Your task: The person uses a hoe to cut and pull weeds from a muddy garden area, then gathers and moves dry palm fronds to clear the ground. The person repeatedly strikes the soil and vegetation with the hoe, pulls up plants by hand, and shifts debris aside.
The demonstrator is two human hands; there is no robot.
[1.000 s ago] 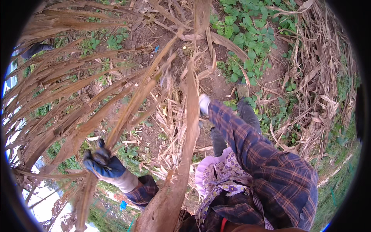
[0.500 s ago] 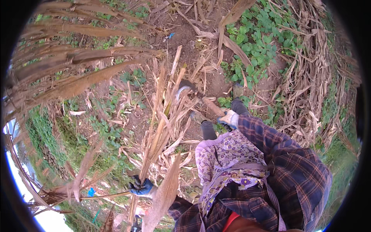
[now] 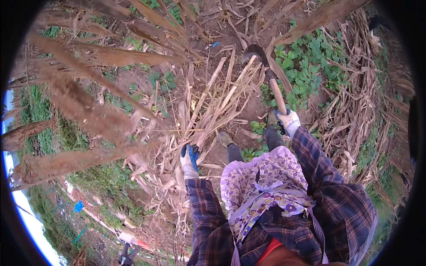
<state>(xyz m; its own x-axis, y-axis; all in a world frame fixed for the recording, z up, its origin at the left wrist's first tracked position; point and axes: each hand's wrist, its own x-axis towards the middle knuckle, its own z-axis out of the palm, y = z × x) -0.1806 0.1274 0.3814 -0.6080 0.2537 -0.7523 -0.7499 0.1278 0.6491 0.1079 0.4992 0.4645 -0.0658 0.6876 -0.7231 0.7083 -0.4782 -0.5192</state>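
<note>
My right hand (image 3: 287, 123), in a white and blue work glove, is closed round the wooden handle of a sickle (image 3: 276, 94). The dark curved blade points away from me, over the far ends of the cut stalks. To the left, my left hand (image 3: 190, 156), gloved the same way, is closed at the near end of a bundle of dry corn stalks (image 3: 217, 108). The bundle slants up and to the right on the ground. Stalks and leaves partly hide those fingers.
Standing dry corn stalks (image 3: 133, 56) lean in from the left, some blurred and close. Green leafy plants (image 3: 306, 64) grow at the far right, beside a long heap of dry stalks (image 3: 350, 88). My boots (image 3: 225, 138) stand between the hands. A blue scrap (image 3: 79, 206) lies lower left.
The sickle has swung up and to the right, away from the stalks. My left hand has moved up and right, from high on the stalks to the bundle's near end. The bundle now lies lower and slanted.
</note>
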